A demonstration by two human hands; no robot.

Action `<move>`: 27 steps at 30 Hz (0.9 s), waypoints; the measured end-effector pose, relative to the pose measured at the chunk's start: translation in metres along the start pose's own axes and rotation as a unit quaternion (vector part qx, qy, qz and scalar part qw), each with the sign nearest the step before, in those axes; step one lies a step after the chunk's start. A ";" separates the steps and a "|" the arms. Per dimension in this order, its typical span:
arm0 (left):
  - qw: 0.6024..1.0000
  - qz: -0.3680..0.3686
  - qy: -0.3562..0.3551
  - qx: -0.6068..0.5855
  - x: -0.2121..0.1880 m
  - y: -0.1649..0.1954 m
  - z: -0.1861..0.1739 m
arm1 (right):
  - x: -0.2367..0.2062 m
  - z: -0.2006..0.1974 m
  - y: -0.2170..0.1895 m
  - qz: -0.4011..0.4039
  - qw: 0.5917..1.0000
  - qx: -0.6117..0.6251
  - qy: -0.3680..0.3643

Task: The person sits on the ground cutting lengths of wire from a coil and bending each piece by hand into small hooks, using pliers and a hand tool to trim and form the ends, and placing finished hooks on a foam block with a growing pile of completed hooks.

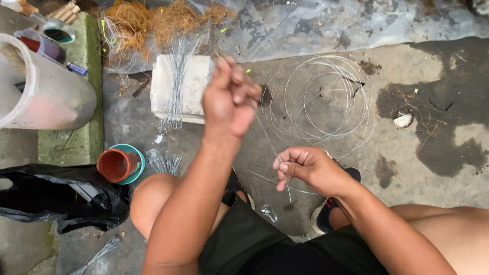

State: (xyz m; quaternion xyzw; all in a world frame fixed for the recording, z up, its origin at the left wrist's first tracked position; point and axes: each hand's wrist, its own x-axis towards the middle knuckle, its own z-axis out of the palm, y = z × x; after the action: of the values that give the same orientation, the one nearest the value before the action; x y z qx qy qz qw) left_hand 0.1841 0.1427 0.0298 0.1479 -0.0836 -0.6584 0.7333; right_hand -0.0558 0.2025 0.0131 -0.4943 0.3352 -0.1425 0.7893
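Damp concrete ground (407, 153) | wire coil (318, 99) lying | left hand (229, 99), right hand (305, 168) pinching thin wire (270, 142), apart

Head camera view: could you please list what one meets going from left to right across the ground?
White bucket → black plastic bag → red-brown cup → white block with a bundle of cut wires on it → left hand → right hand, both on a thin wire → wire coil → small pale shell-like scrap.

Flat, even daylight lit the scene, casting only soft shadows and no glare. The raised left hand (230, 97) was motion-blurred, and the wide lens bowed the frame's edges.
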 end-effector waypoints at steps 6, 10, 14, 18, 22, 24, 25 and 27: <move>0.997 0.064 0.036 0.017 0.012 0.036 0.006 | -0.003 0.010 0.005 -0.001 0.998 0.059 -0.011; 0.956 0.104 0.074 0.262 -0.010 -0.021 0.023 | 0.003 0.009 -0.005 -0.043 0.996 0.016 0.083; 0.895 -0.163 0.155 0.385 -0.066 -0.083 0.020 | 0.005 -0.002 -0.017 -0.055 0.989 -0.012 0.138; 0.949 -0.047 0.104 0.295 -0.061 -0.076 0.006 | 0.001 -0.036 -0.018 -0.055 0.988 -0.046 0.140; 0.991 -0.031 0.064 0.114 -0.037 -0.032 0.008 | 0.019 -0.102 0.001 0.001 0.919 -0.259 0.296; 0.992 -0.039 0.073 0.095 -0.031 -0.016 0.015 | 0.023 -0.123 0.027 0.156 0.826 -0.427 0.333; 0.992 -0.040 0.072 0.090 -0.030 -0.012 0.019 | 0.020 -0.127 0.045 0.256 0.777 -0.488 0.304; 0.993 -0.042 0.071 0.081 -0.028 -0.007 0.025 | 0.012 -0.121 0.083 0.304 0.723 -0.560 0.267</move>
State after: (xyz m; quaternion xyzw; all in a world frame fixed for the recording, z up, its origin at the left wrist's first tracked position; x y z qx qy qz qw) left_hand 0.1660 0.1674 0.0529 0.2566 -0.0783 -0.6676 0.6946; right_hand -0.1369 0.1516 -0.0988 -0.6596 0.6830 0.1931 0.2475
